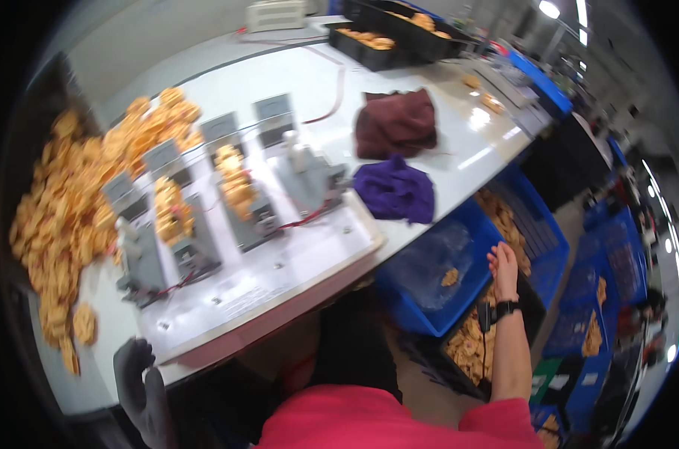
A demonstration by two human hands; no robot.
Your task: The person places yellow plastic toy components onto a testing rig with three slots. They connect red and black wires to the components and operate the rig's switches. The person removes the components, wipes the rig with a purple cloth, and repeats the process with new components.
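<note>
My right hand point(504, 263), bare with a dark band on its wrist, is over the right side of a blue bin point(435, 323); its fingers are loosely bent and show nothing between them. Inside that bin is one tan moulded piece point(449, 278). My left hand point(136, 382), in a grey glove, is at the table's near left edge, thumb apart from the fingers and nothing visible in it. Beyond it, grey fixtures stand on a white board point(280, 280). Tan figure-shaped parts point(173, 209) lie in one middle fixture, and more parts point(235, 182) in the other.
A large heap of tan pieces point(51, 217) covers the table's left side. A brown cloth point(396, 123) and a purple cloth point(394, 190) lie at the right edge. Black trays point(362, 51) stand at the back. Below my right forearm is a dark crate of pieces point(468, 352).
</note>
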